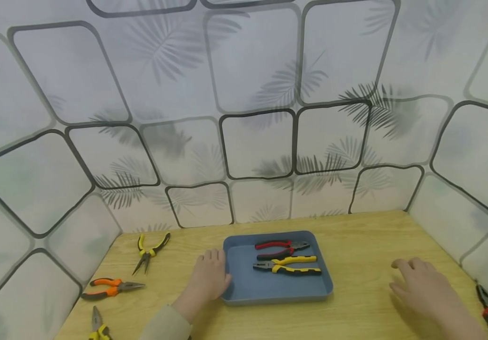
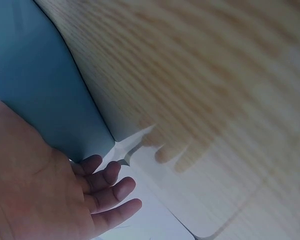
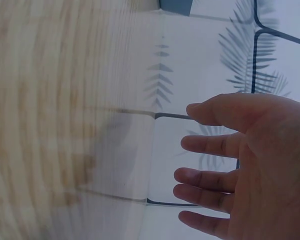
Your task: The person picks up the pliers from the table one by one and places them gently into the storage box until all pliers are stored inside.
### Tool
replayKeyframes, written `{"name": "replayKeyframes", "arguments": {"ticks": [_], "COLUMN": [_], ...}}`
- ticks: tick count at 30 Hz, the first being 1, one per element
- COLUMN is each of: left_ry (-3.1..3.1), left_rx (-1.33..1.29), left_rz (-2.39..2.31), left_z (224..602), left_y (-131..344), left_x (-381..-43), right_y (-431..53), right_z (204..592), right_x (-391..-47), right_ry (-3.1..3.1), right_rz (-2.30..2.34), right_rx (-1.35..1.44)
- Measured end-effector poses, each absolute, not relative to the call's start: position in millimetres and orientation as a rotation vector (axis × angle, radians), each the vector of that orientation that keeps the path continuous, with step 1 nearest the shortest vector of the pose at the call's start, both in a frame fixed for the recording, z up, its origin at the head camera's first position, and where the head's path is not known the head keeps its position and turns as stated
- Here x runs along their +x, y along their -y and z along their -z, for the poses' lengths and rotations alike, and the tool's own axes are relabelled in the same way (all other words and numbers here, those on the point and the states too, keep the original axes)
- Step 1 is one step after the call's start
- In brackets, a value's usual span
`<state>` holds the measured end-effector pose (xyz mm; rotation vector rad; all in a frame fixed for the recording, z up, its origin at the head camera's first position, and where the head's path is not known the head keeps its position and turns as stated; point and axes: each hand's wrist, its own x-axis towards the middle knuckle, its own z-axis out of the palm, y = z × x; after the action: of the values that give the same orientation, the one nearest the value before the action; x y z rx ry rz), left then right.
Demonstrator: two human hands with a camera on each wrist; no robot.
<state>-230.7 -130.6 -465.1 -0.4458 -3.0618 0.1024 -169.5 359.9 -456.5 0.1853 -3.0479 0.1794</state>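
The blue tray (image 1: 237, 271) lay on the wooden table (image 1: 363, 269), between the two hands; in it red-handled pliers (image 1: 288, 244) and yellow-handled pliers (image 1: 275, 266) pointed opposite ways, perhaps so that they fit closely; the left hand (image 1: 211, 276) touched its left rim with relaxed fingers, probably for steadying it; the right hand (image 1: 422, 285) was released, holding nothing, above the table; farther left lay orange-handled pliers (image 1: 116, 284), apart from the tray; no brand or writing could be read.

A pale beige sleeve (image 1: 166, 325) ends above the bare left hand (image 1: 211, 275).
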Motion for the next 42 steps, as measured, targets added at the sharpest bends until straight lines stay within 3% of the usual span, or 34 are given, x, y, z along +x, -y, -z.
{"name": "replayKeyframes", "arguments": {"ticks": [42], "left_ry": [3.047], "left_rx": [-0.446], "left_rz": [-0.086], "left_z": [471], "left_y": [134], "left_x": [-229], "right_y": [-400], "right_z": [463], "right_x": [-154], "right_ry": [3.221], "right_rz": [-0.197], "right_rx": [-0.166]}}
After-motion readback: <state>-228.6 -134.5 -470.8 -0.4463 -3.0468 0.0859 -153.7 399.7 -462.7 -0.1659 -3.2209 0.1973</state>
